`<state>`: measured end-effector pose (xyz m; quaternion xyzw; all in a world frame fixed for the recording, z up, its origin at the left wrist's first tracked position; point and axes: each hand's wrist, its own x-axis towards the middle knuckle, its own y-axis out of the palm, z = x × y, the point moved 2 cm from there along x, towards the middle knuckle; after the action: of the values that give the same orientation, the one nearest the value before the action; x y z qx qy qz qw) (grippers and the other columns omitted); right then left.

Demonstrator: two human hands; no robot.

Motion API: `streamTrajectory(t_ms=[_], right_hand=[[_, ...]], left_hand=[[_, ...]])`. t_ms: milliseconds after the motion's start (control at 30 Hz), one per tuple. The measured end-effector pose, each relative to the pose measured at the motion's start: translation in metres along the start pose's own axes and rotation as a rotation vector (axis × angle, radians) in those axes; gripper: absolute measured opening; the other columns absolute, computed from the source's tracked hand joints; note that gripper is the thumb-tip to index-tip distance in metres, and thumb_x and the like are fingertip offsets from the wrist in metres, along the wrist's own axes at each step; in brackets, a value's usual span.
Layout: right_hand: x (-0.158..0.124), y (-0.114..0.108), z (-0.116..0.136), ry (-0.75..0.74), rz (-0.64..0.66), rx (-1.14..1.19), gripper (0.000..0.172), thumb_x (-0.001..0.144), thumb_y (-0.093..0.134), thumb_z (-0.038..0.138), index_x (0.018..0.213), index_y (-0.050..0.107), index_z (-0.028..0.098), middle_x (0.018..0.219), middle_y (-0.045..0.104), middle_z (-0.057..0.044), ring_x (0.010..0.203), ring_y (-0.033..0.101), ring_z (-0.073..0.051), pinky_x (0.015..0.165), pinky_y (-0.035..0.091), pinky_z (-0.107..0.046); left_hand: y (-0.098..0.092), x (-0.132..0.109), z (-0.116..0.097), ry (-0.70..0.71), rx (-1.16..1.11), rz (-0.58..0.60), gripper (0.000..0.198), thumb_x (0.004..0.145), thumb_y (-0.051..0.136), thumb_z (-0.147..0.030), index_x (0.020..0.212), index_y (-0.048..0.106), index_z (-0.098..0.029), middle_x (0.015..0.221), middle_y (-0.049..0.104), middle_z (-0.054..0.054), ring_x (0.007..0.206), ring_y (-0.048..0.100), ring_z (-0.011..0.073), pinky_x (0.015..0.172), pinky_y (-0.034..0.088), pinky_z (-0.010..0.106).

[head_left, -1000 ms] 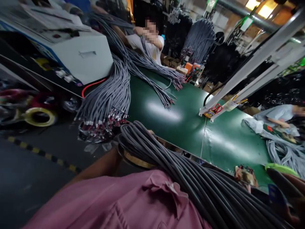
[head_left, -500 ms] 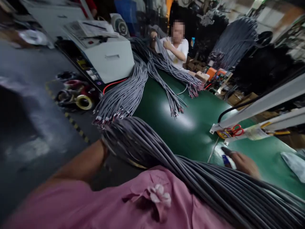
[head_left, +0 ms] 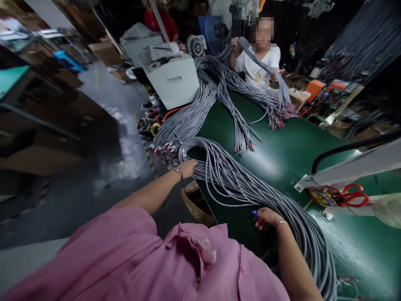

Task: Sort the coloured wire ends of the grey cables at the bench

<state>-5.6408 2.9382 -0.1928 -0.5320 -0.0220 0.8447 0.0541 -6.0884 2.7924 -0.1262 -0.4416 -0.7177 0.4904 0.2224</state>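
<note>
A long bundle of grey cables [head_left: 247,184] lies looped on the green table [head_left: 282,146]. My left hand [head_left: 187,167] rests on the near end of the loop at the table's left edge, fingers stretched forward. My right hand [head_left: 265,217] lies beside the bundle lower down, fingers curled around a small blue object [head_left: 255,213]. My pink sleeve fills the bottom of the view.
More grey cable bundles [head_left: 200,113] with red-tipped ends hang over the table's far left edge. A person in a white shirt [head_left: 258,67] at the far end holds another bundle. A white machine cabinet [head_left: 173,75], tape rolls on the floor, red scissors [head_left: 351,194] on a white rail at right.
The cable bundle came off my shoulder and arm and now lies on the green table. My left hand moved onto its loop, my right hand dropped beside it.
</note>
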Motion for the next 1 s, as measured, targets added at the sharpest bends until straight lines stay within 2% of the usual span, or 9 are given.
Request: streamTrajectory(t_ms=[100,200,300,400,500,600,700,867,1000], right_hand=[[0.005,-0.003,-0.008,-0.016,0.016,0.016,0.035,0.096,0.037,0.046,0.083,0.057,0.020,0.081,0.073,-0.011,0.063,0.070,-0.018,0.052,0.050,-0.025],[0.005,-0.004,-0.005,-0.027,-0.004,-0.006,0.037,0.094,0.042,0.051,0.082,0.057,0.019,0.076,0.072,-0.010,0.057,0.068,-0.017,0.051,0.051,-0.026],[0.000,0.003,0.000,-0.062,-0.095,0.018,0.040,0.092,0.047,0.053,0.080,0.057,0.017,0.067,0.069,-0.008,0.051,0.064,-0.015,0.050,0.049,-0.025],[-0.010,0.024,-0.008,-0.111,-0.271,0.146,0.034,0.093,0.049,0.045,0.081,0.060,0.015,0.067,0.069,-0.007,0.055,0.064,-0.015,0.053,0.046,-0.023],[-0.029,0.067,-0.028,-0.167,-0.550,0.328,0.018,0.086,0.062,0.034,0.086,0.064,0.017,0.086,0.071,-0.007,0.080,0.066,-0.016,0.067,0.045,-0.023],[-0.054,0.142,-0.052,-0.177,-0.808,0.530,0.019,0.085,0.062,0.036,0.097,0.065,0.021,0.101,0.069,-0.004,0.098,0.061,-0.017,0.078,0.042,-0.023],[-0.074,0.248,-0.074,-0.142,-0.943,0.740,0.022,0.086,0.059,0.039,0.091,0.066,0.020,0.091,0.069,-0.002,0.087,0.060,-0.015,0.077,0.042,-0.024],[-0.080,0.442,-0.091,0.007,-0.959,1.129,0.018,0.087,0.052,0.025,0.087,0.066,0.015,0.082,0.072,-0.004,0.069,0.063,-0.014,0.065,0.046,-0.023],[-0.075,0.551,-0.086,0.174,-0.964,1.334,0.022,0.089,0.047,0.025,0.087,0.065,0.013,0.079,0.072,-0.007,0.065,0.064,-0.015,0.058,0.046,-0.022]], left_hand=[[0.009,-0.034,0.005,-0.072,0.035,-0.023,0.036,0.082,0.054,-0.014,0.117,0.062,-0.009,0.124,0.062,0.016,0.114,0.058,0.0265,0.100,0.043,0.035],[0.023,-0.070,-0.008,-0.075,0.040,-0.102,0.044,0.084,0.047,-0.016,0.127,0.056,-0.010,0.128,0.060,0.016,0.119,0.055,0.0272,0.103,0.043,0.038],[0.049,-0.093,-0.041,0.204,-0.023,-0.061,0.040,0.085,0.050,-0.021,0.123,0.060,-0.015,0.129,0.061,0.013,0.124,0.053,0.0258,0.110,0.039,0.039],[0.081,-0.109,-0.076,0.561,-0.071,0.158,0.039,0.087,0.051,-0.025,0.125,0.060,-0.019,0.130,0.061,0.011,0.125,0.053,0.0249,0.112,0.038,0.041],[0.105,-0.121,-0.097,0.786,-0.111,0.364,0.041,0.089,0.050,-0.026,0.129,0.057,-0.021,0.132,0.060,0.011,0.126,0.053,0.0246,0.111,0.040,0.041],[0.120,-0.133,-0.105,0.888,-0.142,0.539,0.039,0.090,0.050,-0.029,0.128,0.058,-0.023,0.131,0.060,0.009,0.126,0.053,0.0249,0.111,0.041,0.041],[0.129,-0.152,-0.112,0.913,-0.162,0.713,0.038,0.090,0.051,-0.035,0.125,0.060,-0.024,0.131,0.060,0.008,0.125,0.054,0.0252,0.110,0.042,0.040],[0.150,-0.204,-0.126,0.795,-0.181,1.102,0.040,0.089,0.055,-0.043,0.118,0.064,-0.019,0.123,0.066,0.009,0.116,0.060,0.0248,0.104,0.045,0.039],[0.179,-0.252,-0.123,0.528,-0.156,1.470,0.039,0.080,0.068,-0.044,0.109,0.070,-0.017,0.115,0.069,0.010,0.110,0.062,0.0258,0.099,0.047,0.037]])
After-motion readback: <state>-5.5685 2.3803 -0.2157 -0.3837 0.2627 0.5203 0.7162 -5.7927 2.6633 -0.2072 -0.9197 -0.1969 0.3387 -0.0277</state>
